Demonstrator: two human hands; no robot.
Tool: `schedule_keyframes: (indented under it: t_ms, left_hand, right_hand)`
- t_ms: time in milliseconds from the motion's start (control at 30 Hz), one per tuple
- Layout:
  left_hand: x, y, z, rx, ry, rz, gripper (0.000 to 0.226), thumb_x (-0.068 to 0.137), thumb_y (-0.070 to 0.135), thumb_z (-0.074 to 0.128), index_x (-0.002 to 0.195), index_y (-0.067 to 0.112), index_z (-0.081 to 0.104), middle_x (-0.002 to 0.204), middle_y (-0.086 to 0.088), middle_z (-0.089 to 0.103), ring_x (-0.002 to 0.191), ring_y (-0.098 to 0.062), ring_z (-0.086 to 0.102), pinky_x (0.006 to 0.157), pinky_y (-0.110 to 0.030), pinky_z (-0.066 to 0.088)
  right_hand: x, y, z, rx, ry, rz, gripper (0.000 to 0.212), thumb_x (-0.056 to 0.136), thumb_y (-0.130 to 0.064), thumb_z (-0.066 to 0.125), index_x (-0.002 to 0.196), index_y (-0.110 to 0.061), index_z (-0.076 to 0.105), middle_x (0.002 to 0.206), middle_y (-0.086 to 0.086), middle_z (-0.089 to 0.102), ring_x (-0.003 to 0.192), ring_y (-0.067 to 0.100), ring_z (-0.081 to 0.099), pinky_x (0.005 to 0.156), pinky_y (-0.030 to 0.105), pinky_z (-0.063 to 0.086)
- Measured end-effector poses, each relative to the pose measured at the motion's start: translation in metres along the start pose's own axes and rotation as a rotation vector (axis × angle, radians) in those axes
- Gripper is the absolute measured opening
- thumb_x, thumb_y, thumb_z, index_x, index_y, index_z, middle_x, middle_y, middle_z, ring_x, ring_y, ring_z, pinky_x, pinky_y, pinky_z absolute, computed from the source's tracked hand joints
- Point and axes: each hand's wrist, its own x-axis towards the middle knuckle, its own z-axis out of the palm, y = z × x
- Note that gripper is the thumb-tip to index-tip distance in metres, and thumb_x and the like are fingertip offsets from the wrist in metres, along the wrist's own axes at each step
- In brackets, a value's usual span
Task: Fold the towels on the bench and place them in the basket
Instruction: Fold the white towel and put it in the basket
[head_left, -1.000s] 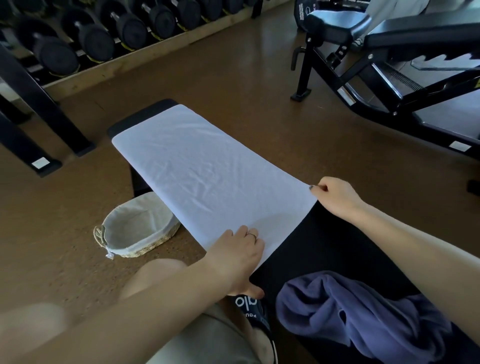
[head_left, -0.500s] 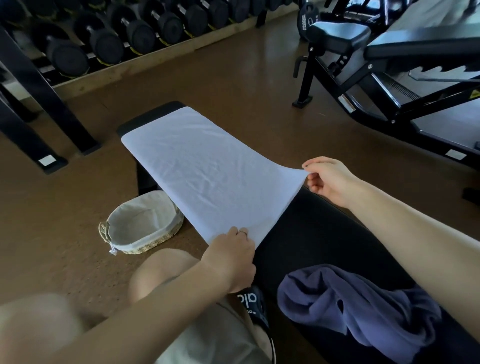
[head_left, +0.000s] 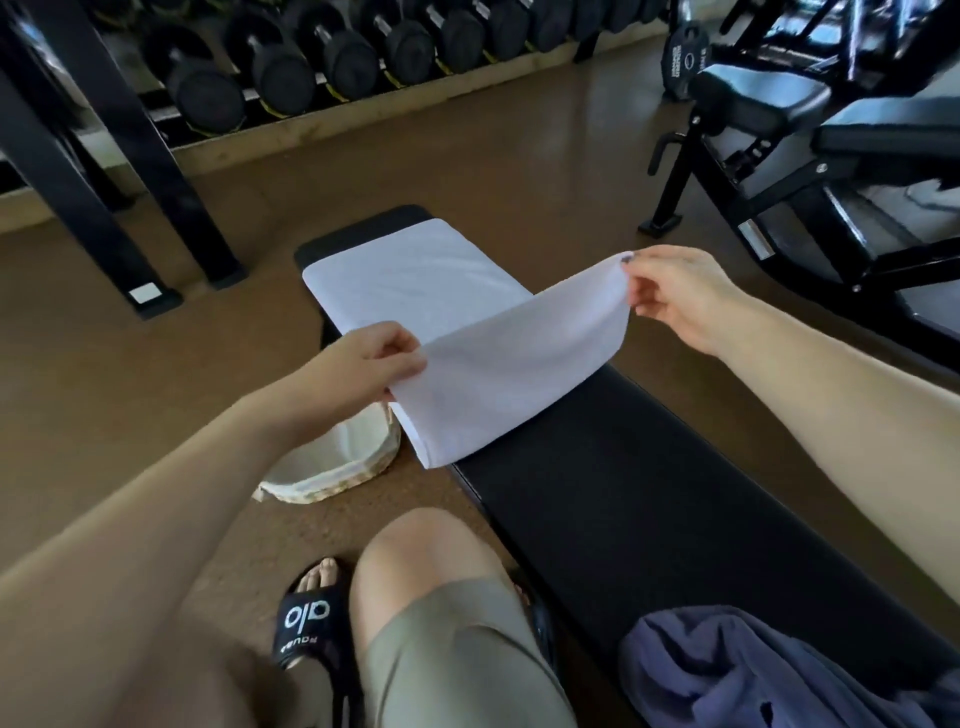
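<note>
Hands (head_left: 363, 361) raised, pinching towel (head_left: 498, 364) corners

White towel (head_left: 483, 364), plain, no pattern. Black bench pad (head_left: 649, 499). Purple-blue towel (head_left: 769, 675) bunched at near end. Basket (head_left: 337, 467): cream liner, pale straw weave. Brown speckled floor (head_left: 130, 395). Black dumbbells (head_left: 311, 57), yellow rims seen. Black slide sandal (head_left: 309, 623), white lettering. Khaki-olive shorts (head_left: 457, 660).
</note>
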Motion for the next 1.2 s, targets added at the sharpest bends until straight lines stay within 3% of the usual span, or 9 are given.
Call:
schedule_keyframes:
  t_ms: [167,300,500,667,833,867,933,1033,1200]
  left_hand:
    - [0.045,-0.025,-0.042,-0.323,0.115,-0.061,0.011,0.103,0.017,0.057,0.097,0.012,0.064,0.093,-0.004,0.066,0.088,-0.017,0.064,0.088,-0.036,0.057]
    - [0.088,-0.042,-0.069,-0.404,0.293,-0.082,0.014,0.104,0.018,0.056,0.095,0.014,0.065,0.089,-0.001,0.066,0.082,-0.012,0.066,0.075,-0.026,0.057]
    - [0.163,-0.069,-0.115,-0.329,0.546,-0.148,0.015,0.105,0.024,0.054,0.101,0.018,0.067,0.101,-0.001,0.066,0.092,-0.012,0.066,0.074,-0.024,0.058]
    - [0.216,-0.109,-0.13,-0.132,0.685,-0.238,0.02,0.105,0.032,0.051,0.112,0.019,0.065,0.105,-0.001,0.067,0.097,-0.017,0.066,0.079,-0.029,0.058]
    - [0.203,-0.142,-0.109,-0.069,0.608,-0.432,0.046,0.098,0.062,0.046,0.116,0.02,0.043,0.096,0.002,0.062,0.083,-0.014,0.06,0.066,-0.031,0.049]
    - [0.193,-0.142,-0.102,-0.135,0.564,-0.462,0.053,0.095,0.066,0.048,0.117,0.018,0.04,0.096,0.003,0.062,0.081,-0.013,0.062,0.067,-0.033,0.053]
    - [0.174,-0.139,-0.088,-0.332,0.398,-0.506,0.069,0.089,0.07,0.057,0.123,0.01,0.046,0.103,0.001,0.071,0.088,-0.016,0.072,0.071,-0.033,0.059]
    - [0.147,-0.134,-0.064,-0.444,0.149,-0.494,0.048,0.091,0.046,0.07,0.123,0.011,0.065,0.109,-0.002,0.077,0.093,-0.018,0.076,0.072,-0.028,0.06]
    - [0.113,-0.119,-0.026,-0.468,0.064,-0.475,0.03,0.093,0.024,0.071,0.122,0.016,0.065,0.113,0.0,0.076,0.1,-0.02,0.073,0.073,-0.029,0.058]
  right_hand:
    - [0.074,-0.025,0.051,-0.197,0.005,-0.1,0.025,0.1,-0.028,0.062,0.124,-0.021,0.067,0.118,0.0,0.066,0.108,0.017,0.063,0.092,0.032,0.053]
    - [0.134,-0.038,0.1,-0.292,-0.06,-0.165,0.015,0.101,-0.03,0.058,0.111,-0.023,0.068,0.112,0.0,0.065,0.108,0.018,0.062,0.097,0.036,0.055]
    - [0.226,-0.052,0.175,-0.411,-0.009,-0.234,0.013,0.098,-0.027,0.06,0.106,-0.021,0.068,0.093,-0.006,0.061,0.092,0.009,0.058,0.071,0.022,0.045]
    - [0.282,-0.028,0.233,-0.614,-0.016,-0.201,0.024,0.1,-0.03,0.056,0.115,-0.015,0.067,0.103,0.002,0.065,0.1,0.021,0.064,0.088,0.036,0.055]
    - [0.282,0.013,0.229,-0.858,-0.131,-0.085,0.041,0.099,-0.05,0.044,0.115,-0.015,0.059,0.106,0.005,0.062,0.097,0.03,0.06,0.073,0.033,0.043]
    - [0.276,0.016,0.219,-0.849,-0.15,-0.035,0.045,0.098,-0.053,0.042,0.116,-0.015,0.06,0.109,0.005,0.063,0.1,0.029,0.061,0.075,0.034,0.046]
    - [0.259,0.019,0.197,-0.779,-0.208,0.126,0.063,0.093,-0.062,0.041,0.135,-0.019,0.057,0.131,0.004,0.061,0.12,0.03,0.059,0.096,0.042,0.049]
    - [0.226,0.022,0.168,-0.714,-0.314,0.274,0.072,0.089,-0.068,0.049,0.148,-0.026,0.049,0.142,-0.001,0.054,0.131,0.03,0.052,0.109,0.052,0.041]
    - [0.179,0.034,0.139,-0.852,-0.238,0.085,0.047,0.1,-0.052,0.051,0.124,-0.013,0.062,0.122,0.006,0.06,0.106,0.024,0.054,0.087,0.038,0.045]
